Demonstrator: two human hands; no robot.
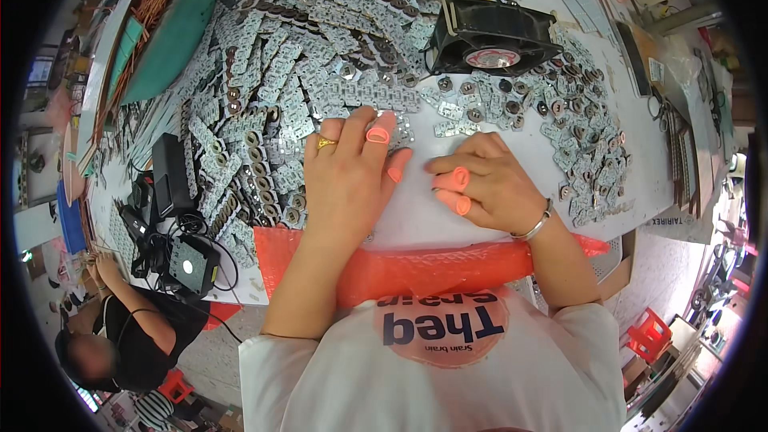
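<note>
My left hand (344, 172) lies palm down at the near edge of the pile, its fingers stretched over a strip of small pale circuit boards (404, 126). Its thumb stands apart from the index finger. Pink finger cots cover the thumb and index finger, and a ring sits on another finger. To the right, my right hand (492, 188) is low over the white table (416, 220), fingers curled and thumb drawn in near the index finger. It also wears pink finger cots. Whatever its fingertips may hold is hidden.
A black fan (492, 36) stands beyond my right hand. Loose boards with round dark parts (588, 128) lie to its right. Black power adapters (192, 260) with cables sit left, near a green container (172, 40). Red plastic wrap (436, 268) lines the front edge. A person (132, 328) works lower left.
</note>
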